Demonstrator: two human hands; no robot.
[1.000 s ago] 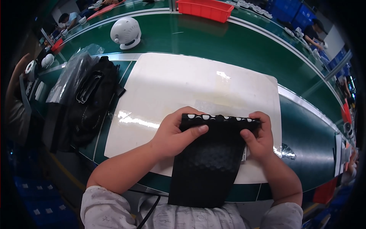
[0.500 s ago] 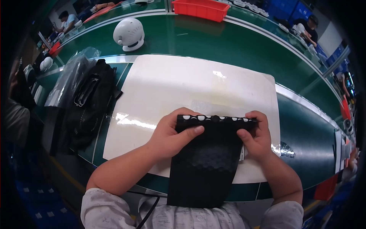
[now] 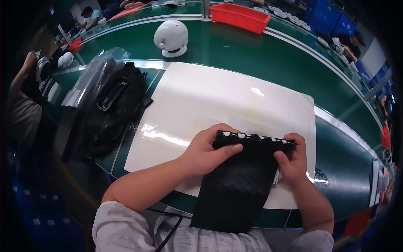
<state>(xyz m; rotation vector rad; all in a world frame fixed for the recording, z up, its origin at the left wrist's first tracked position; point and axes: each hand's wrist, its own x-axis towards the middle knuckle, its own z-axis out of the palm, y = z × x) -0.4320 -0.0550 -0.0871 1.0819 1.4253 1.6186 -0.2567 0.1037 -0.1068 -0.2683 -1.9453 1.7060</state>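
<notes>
A long black flexible sheet (image 3: pixel 241 182) with a faint bumpy texture hangs from my hands down toward my lap. Its top is folded into a narrow black roll with a row of white patches along the edge. My left hand (image 3: pixel 212 151) grips the left end of this fold, thumb on the near side and fingers behind. At the fold's right end, my right hand (image 3: pixel 292 157) pinches it between thumb and fingers. Beneath both hands lies a white board (image 3: pixel 201 96). A small white label-like piece (image 3: pixel 276 176) shows at the sheet's right edge, near my right hand.
To the left lies a pile of black fabric items (image 3: pixel 113 109) beside a clear plastic bag (image 3: pixel 90 82). A white rounded device (image 3: pixel 171 37) stands beyond the board on the green table (image 3: pixel 235 50). A red bin (image 3: pixel 239 17) sits farther back. Other people work around.
The scene has shifted right and tilted slightly in the picture as the view turned. Both hands keep their hold on the black sheet. At far left, another person's raised arm now shows.
</notes>
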